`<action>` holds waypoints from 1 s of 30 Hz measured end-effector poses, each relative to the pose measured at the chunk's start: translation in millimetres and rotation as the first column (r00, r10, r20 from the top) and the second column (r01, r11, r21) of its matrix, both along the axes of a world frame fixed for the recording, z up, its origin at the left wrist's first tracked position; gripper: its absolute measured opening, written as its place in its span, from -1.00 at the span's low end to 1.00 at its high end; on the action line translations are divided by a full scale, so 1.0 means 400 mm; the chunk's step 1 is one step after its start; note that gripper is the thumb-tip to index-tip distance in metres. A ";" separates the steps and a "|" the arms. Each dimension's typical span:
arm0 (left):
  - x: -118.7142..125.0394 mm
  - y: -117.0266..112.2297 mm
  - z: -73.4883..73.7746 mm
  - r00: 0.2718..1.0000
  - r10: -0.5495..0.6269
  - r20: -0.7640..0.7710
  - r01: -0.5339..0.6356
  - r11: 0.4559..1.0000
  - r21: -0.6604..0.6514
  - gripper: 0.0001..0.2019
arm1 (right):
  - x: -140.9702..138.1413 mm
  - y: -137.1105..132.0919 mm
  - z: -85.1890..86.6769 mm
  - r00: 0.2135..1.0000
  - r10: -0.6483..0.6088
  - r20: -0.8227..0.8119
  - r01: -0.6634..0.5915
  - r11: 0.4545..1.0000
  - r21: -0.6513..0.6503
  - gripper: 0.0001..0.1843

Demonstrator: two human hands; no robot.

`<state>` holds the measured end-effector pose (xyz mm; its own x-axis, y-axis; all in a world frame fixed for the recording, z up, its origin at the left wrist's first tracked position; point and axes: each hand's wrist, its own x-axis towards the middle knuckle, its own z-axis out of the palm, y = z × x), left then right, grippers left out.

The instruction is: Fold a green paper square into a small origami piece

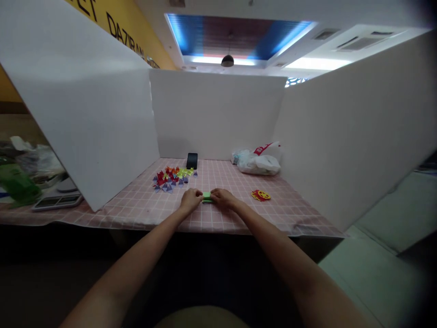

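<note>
A small piece of green paper [206, 195] with a folded look lies between my two hands, low over the checked tablecloth. My left hand [191, 199] pinches its left edge with thumb and fingertips. On the opposite edge, my right hand [221, 197] grips it with the fingers bent over the paper. Part of the paper is hidden under the fingers. Beyond my left hand sits a cluster of small folded paper pieces [170, 178] in red, orange, yellow and purple. Yellow and red flat cut-outs [261, 195] lie to the right of my right hand.
White panels [218, 114] wall in the back and both sides of the pink checked table [136, 209]. A black phone-like object [192, 160] leans near the back. White plastic bags [258, 163] rest at the back right. Outside the left panel is a scale [58, 202].
</note>
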<state>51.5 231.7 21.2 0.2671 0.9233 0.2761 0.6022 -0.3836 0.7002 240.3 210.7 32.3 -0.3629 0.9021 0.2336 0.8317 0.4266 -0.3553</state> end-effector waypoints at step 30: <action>0.031 -0.032 -0.039 0.994 0.102 -0.029 -0.104 0.994 -0.036 -0.84 | 0.029 0.009 -0.106 0.992 0.011 -0.126 0.004 0.992 0.124 -0.64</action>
<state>63.9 219.0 5.5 0.1769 0.9558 0.2348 0.6560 -0.2923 0.6958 252.0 214.1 -10.1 -0.3268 0.8622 0.3870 0.7821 0.4766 -0.4015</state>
